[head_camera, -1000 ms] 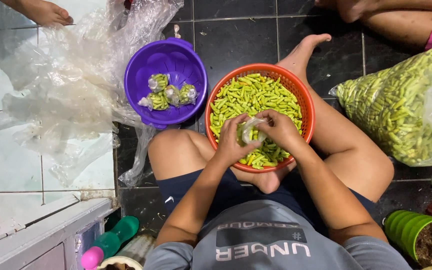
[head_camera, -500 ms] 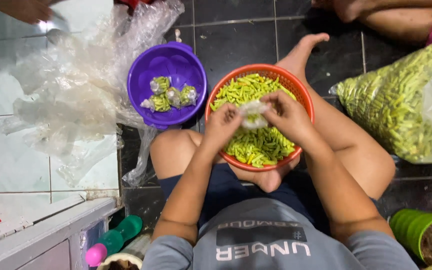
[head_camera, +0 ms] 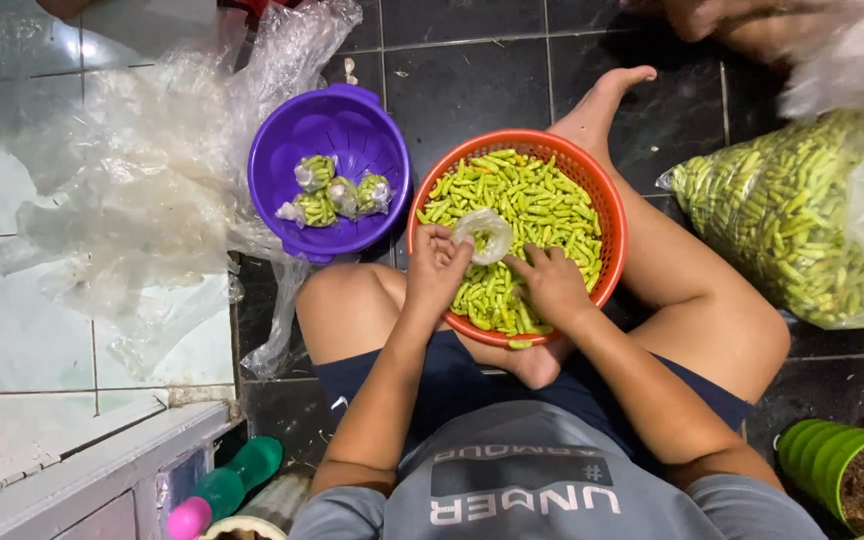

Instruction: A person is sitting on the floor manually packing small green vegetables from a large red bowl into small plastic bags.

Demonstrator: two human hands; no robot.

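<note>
The left hand (head_camera: 439, 268) pinches a small clear plastic bag (head_camera: 484, 235), mouth up, over the orange basket (head_camera: 607, 215) of green chilies (head_camera: 532, 205); the right hand (head_camera: 550, 285) rests on them, fingers curled. Far left, a purple bowl (head_camera: 352, 125) holds filled packets (head_camera: 337, 195). Right lies a big chili sack (head_camera: 787, 210).

There is one view only — a camera on the seated person's head, facing almost straight down over the lap. It sits close: the orange basket (head_camera: 600, 205) fills the middle, the left hand (head_camera: 437, 268) and right hand (head_camera: 552, 285) just below it. The edges take in tiled floor (head_camera: 472, 90) and a purple bowl (head_camera: 282, 160) — no second view overlaps.
</note>
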